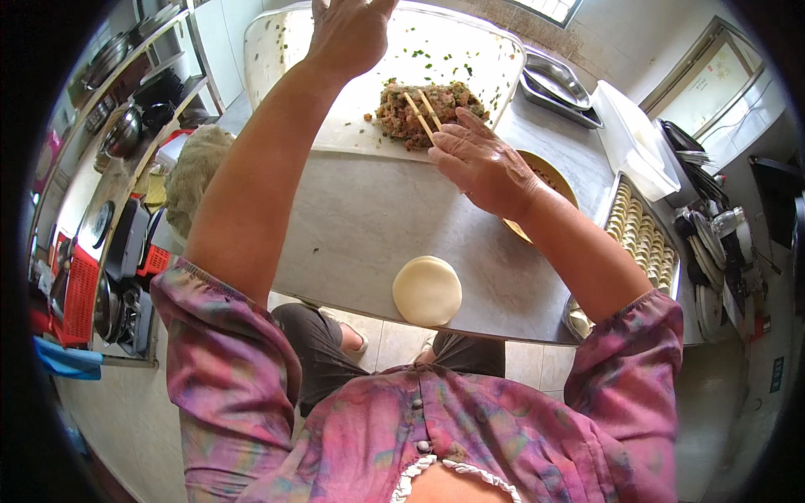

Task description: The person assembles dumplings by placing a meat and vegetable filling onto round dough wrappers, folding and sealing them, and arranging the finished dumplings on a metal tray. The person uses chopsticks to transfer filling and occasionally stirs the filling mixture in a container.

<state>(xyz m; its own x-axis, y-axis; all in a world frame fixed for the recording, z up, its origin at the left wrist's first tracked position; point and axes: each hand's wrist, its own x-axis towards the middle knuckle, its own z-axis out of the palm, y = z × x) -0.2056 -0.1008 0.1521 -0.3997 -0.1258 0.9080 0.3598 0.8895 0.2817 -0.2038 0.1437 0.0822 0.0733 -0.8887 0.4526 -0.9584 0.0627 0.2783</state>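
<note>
My right hand (481, 160) is closed around a pair of wooden chopsticks (419, 116), whose tips touch a mound of minced meat filling with green bits (402, 126). The filling lies at the near right of a large white tub (283, 113) dotted with chopped greens. My left hand (352, 34) is at the far edge of the tub; its fingers are cut off by the picture's top, so its grip is hidden. A stack of round dough wrappers (427, 291) sits at the table's near edge. Partly under my right forearm is a round yellow dish (563, 182).
At the right stands a metal tray of shaped dumplings (640, 232), with a white plastic container (632, 141) and metal trays (556, 78) behind it. A greyish cloth (198, 173) lies at the left, beside a shelf (148, 157) with pans and red baskets.
</note>
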